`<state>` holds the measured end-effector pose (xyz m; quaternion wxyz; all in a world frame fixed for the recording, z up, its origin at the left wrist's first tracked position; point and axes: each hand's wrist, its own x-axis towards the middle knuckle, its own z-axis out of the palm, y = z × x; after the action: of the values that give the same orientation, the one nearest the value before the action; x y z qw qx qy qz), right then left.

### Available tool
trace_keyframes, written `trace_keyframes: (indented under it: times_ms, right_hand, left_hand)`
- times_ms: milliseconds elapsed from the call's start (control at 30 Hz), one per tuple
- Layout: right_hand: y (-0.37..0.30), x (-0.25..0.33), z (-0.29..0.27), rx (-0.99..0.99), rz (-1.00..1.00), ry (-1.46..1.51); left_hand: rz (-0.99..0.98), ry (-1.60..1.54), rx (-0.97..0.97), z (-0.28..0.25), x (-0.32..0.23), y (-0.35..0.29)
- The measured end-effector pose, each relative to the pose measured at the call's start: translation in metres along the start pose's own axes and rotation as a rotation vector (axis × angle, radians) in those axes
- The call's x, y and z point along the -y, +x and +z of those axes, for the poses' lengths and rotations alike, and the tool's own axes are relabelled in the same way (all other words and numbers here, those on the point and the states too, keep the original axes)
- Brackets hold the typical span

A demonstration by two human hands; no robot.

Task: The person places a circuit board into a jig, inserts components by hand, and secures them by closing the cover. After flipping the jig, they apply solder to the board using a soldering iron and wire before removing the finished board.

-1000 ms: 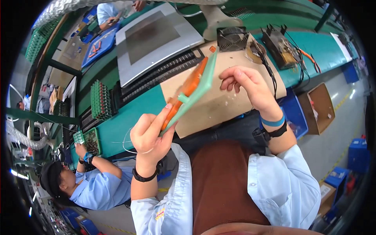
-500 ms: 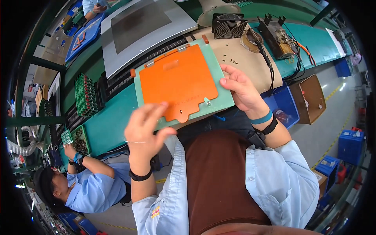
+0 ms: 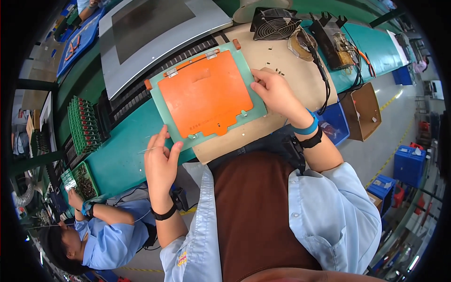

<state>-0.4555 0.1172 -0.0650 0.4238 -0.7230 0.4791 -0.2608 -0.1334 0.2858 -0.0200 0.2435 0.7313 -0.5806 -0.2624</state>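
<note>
A flat pale-green fixture plate with a hinged orange cover is tilted in front of me. The cover lies down over the plate; metal hinges run along its far edge, and small turn latches sit near its front edge. My right hand grips the plate's right edge, thumb on top and some fingers hidden beneath. At the front left corner, my left hand holds the plate between thumb and fingers. What lies under the cover is hidden.
Beyond the plate are a black fan, a soldering-type unit with cables, and small parts on brown card. Green circuit boards stand in a rack at left. A co-worker sits at left near a parts tray.
My left hand has moved from over the cover's front edge to the plate's front left corner. The front left latch now shows. The plate has shifted slightly left in view.
</note>
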Motion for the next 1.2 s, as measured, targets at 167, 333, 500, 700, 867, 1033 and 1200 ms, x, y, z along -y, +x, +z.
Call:
trace_keyframes:
  times_ms: [167, 333, 500, 700, 867, 1033, 1200]
  right_hand:
    - [0.0, 0.02, 0.014, -0.472, -0.37, -0.522]
    - [-0.032, 0.041, 0.015, 0.028, -0.067, -0.395]
    - [-0.049, 0.042, 0.03, 0.029, -0.216, -0.527]
    - [-0.052, 0.033, 0.035, -0.045, -0.359, -0.564]
    - [-0.044, 0.026, 0.025, 0.06, -0.546, -0.482]
    - [-0.057, -0.011, 0.017, -0.239, -0.355, -0.422]
    - [-0.063, -0.02, 0.019, -0.155, -0.253, -0.234]
  left_hand:
    - [0.066, 0.22, -0.117, 0.011, -0.011, 0.002]
    - [0.274, 0.242, -0.11, 0.024, -0.018, 0.007]
    - [0.276, 0.247, 0.001, 0.027, -0.018, 0.011]
    - [0.355, 0.303, -0.04, 0.039, -0.006, 0.019]
    - [0.35, 0.448, -0.079, 0.04, 0.007, 0.008]
    - [0.27, 0.261, -0.236, 0.037, 0.009, 0.01]
    - [0.123, 0.139, -0.318, 0.043, 0.013, -0.003]
